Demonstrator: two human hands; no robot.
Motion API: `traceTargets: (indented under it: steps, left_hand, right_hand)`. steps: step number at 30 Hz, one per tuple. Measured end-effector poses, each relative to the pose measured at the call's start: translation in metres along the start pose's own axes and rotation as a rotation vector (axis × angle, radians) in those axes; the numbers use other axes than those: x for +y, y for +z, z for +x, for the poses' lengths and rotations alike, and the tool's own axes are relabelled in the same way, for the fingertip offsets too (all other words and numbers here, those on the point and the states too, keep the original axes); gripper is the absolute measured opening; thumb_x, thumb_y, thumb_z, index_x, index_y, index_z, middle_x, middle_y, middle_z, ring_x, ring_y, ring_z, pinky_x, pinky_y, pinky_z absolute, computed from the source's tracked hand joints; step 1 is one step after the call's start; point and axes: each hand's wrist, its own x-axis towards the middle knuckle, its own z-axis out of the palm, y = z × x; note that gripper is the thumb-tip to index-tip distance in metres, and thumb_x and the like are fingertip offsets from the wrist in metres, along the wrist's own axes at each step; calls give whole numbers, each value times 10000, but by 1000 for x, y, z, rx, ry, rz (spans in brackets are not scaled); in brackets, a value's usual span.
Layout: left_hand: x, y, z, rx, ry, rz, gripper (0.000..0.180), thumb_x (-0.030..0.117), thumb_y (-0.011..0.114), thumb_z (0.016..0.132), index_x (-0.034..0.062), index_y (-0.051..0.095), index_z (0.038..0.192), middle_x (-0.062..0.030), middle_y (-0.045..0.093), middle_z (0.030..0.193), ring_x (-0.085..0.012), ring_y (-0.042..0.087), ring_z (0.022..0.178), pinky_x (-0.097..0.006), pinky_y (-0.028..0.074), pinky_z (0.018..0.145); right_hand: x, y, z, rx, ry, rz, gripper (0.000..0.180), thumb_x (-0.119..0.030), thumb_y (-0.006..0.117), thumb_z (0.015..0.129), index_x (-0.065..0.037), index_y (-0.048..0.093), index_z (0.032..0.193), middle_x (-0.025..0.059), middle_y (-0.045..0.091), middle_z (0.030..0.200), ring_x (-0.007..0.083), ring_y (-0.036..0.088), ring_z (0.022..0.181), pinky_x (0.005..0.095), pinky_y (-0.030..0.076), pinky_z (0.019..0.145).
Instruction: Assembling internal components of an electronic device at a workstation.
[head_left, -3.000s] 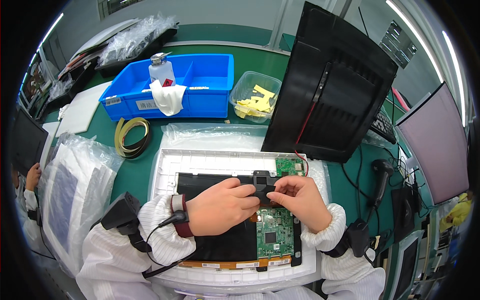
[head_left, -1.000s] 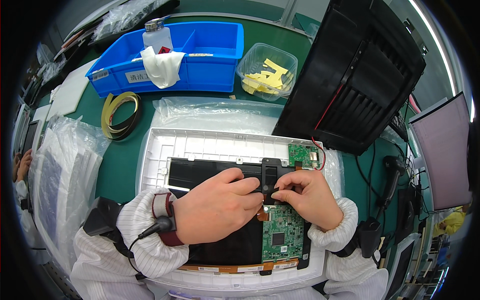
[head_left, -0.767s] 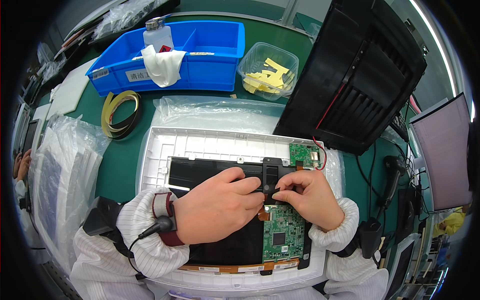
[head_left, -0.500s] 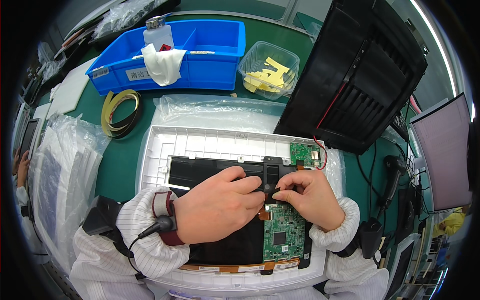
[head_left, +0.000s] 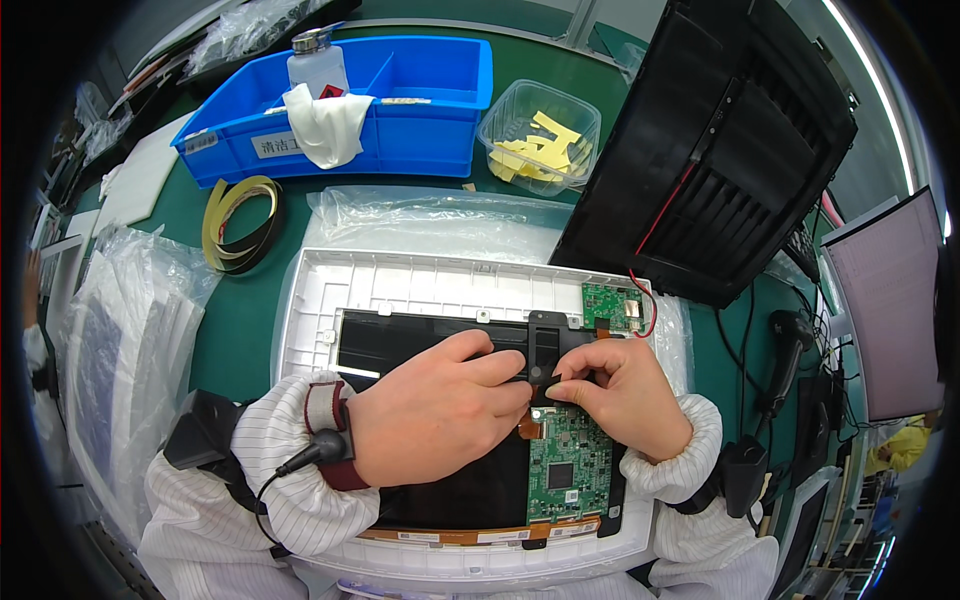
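My left hand (head_left: 440,410), curled with its fingertips together, is over a black display panel (head_left: 400,345); whatever it may grip is hidden. Close to its right, my right hand (head_left: 635,405) pinches a small black piece (head_left: 547,388) between thumb and forefinger. Both sets of fingertips meet at the lower end of a black bracket (head_left: 547,322), just above a green circuit board (head_left: 558,448). An orange flat cable (head_left: 530,428) joins that board's upper left edge. Panel and board lie in a white plastic housing (head_left: 420,270), with a smaller green board (head_left: 603,302) at its upper right corner.
A blue divided bin (head_left: 420,145) with a bottle (head_left: 318,68) and white cloth (head_left: 325,130) stands behind. Beside it are a clear tub (head_left: 490,130) of yellow scraps and a tape roll (head_left: 212,225). A black cover (head_left: 625,190) leans at right, near a scanner (head_left: 788,350).
Both hands hold almost the same pose at the bracket's lower end. At the far left edge, another person's hand and sleeve have shifted.
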Motion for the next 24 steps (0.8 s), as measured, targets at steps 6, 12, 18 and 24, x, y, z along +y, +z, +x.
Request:
traceTargets:
  steps: [6, 12, 18, 24]
  left_hand:
    - [0, 0, 0, -1, 0, -1, 222, 115, 549, 689, 36, 620, 883, -9, 547, 959, -176, 459, 927, -301, 377, 802]
    - [-1, 1, 1, -1, 4, -2, 222, 115, 550, 686, 34, 620, 880, -11, 545, 951, -179, 459, 927, -303, 377, 802]
    - [-1, 0, 0, -3, -4, -4, 218, 120, 547, 687, 35, 620, 875, -9, 543, 950, -178, 459, 926, -304, 376, 802]
    - [-1, 2, 2, 101, -106, -192, 203, 82, 590, 651, 43, 617, 848, -21, 575, 878, -189, 481, 897, -302, 382, 789]
  right_hand:
    - [0, 0, -1, -13, -14, 8, 64, 24, 650, 674, 21, 595, 707, -13, 546, 614, 15, 441, 536, 162, 361, 477]
    - [2, 1, 0, -10, -20, 14, 67, 25, 652, 674, 21, 595, 709, -14, 544, 619, 15, 441, 538, 162, 360, 475]
    - [0, 1, 0, -13, -30, -8, 69, 22, 652, 677, 20, 594, 715, -17, 542, 618, 14, 440, 536, 158, 357, 474]
    - [5, -2, 0, 20, 35, 137, 94, -26, 658, 674, 28, 604, 729, 36, 590, 612, 80, 504, 538, 214, 407, 509]
